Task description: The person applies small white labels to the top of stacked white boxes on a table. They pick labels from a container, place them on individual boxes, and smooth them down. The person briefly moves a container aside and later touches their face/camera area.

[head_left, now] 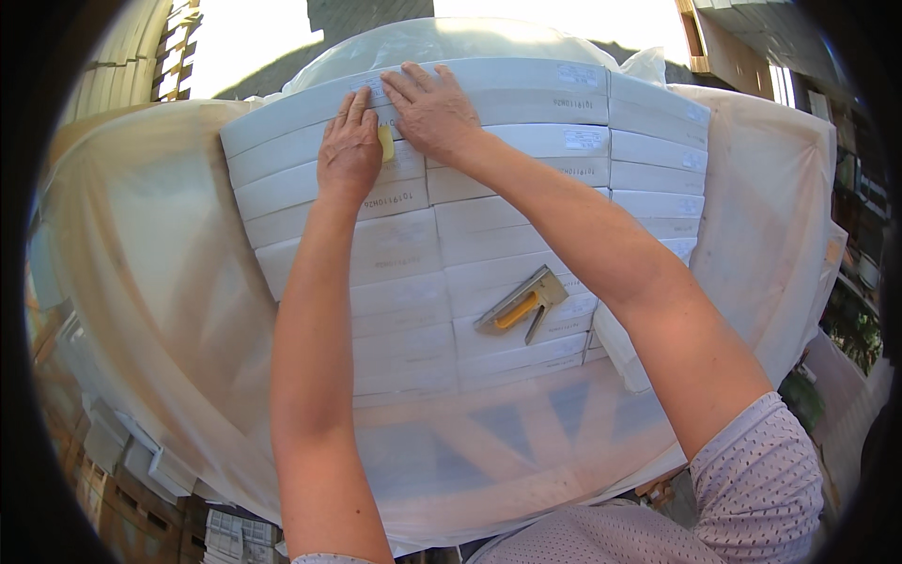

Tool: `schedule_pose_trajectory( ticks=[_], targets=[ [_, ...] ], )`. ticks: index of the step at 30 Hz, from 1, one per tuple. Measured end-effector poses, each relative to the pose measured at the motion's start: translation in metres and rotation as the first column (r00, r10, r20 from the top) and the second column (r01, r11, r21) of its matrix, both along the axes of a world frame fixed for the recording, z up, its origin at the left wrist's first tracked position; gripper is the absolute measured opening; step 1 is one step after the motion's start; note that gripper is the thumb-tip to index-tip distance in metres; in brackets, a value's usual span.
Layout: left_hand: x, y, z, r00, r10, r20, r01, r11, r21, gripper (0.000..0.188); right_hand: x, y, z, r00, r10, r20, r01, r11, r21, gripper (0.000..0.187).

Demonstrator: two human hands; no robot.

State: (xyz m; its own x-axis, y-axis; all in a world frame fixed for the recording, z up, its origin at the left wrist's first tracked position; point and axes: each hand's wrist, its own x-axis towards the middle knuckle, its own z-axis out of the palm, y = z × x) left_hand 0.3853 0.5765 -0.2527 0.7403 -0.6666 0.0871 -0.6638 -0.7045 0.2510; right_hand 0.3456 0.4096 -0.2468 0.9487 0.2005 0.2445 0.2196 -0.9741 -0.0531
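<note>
My left hand (350,153) rests on the white cartons (526,89), its fingers stretched toward the upper edge. Beside its thumb shows a small yellow piece (386,144), partly covered, and I cannot tell whether the hand grips it. Just to the right, my right hand (434,111) lies flat with fingers spread over the top carton, close to a printed label. Lower down, a metal staple gun (524,303) with a yellow handle part lies against the cartons, away from both hands.
Translucent plastic sheeting (160,244) drapes both sides of the carton stack and spreads below it. More clear film (451,42) bulges behind the top edge. At far left are stacked pale boards (113,70); wooden crates (733,47) stand at upper right.
</note>
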Motion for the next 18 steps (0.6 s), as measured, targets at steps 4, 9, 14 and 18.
schedule_pose_trajectory(
  ticks=[4,9,14,18],
  targets=[
    [-0.006,-0.002,0.013,0.975,0.171,-0.141,-0.173,0.985,-0.002,0.019,-0.021,-0.012,0.013,0.995,-0.027,-0.093,0.028,1.000,0.011,0.040],
    [-0.089,-0.001,0.055,0.707,0.290,-0.645,-0.544,0.806,-0.233,0.013,-0.100,-0.012,0.065,0.860,-0.130,-0.493,0.448,0.655,0.609,0.047],
    [-0.255,-0.020,0.108,0.318,0.169,-0.933,-0.702,0.703,-0.112,0.022,-0.265,0.011,0.142,0.581,0.070,-0.811,0.812,0.019,0.583,0.043],
    [-0.362,-0.042,0.144,-0.045,0.022,-0.999,-0.719,0.694,0.048,0.024,-0.359,-0.007,0.187,0.380,0.026,-0.924,0.915,-0.153,0.372,0.031]
  ],
)
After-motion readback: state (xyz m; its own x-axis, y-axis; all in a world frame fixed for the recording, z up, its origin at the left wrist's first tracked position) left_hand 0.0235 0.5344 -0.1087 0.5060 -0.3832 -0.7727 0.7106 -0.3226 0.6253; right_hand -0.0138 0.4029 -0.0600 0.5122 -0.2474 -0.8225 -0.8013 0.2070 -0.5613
